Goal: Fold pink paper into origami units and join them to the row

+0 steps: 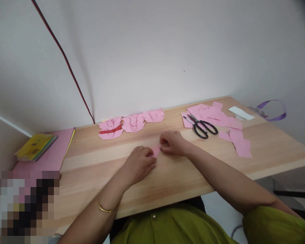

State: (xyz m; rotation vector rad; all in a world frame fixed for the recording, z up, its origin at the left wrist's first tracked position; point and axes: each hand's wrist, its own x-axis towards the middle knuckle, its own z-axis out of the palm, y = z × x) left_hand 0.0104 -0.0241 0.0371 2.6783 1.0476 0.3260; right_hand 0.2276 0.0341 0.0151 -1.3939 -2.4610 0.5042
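Note:
A small piece of pink paper (156,150) lies between my hands on the wooden table. My left hand (141,163), with a gold bangle at its wrist, has its fingers curled around the paper's left side. At the opposite edge, the bent fingers and thumb of my right hand (175,143) pinch the paper. Much of the piece is hidden by my fingers, so its exact shape does not show. Beyond my right hand, black-handled scissors (202,128) rest partly on a pile of pink paper pieces (213,113).
Several folded pink paper shapes (133,122) stand along the wall, one with a red strip (114,129). Far left, a yellow packet (37,146) sits on a pink sheet (63,139). A white strip (241,113) and a purple ribbon loop (278,118) are at the right.

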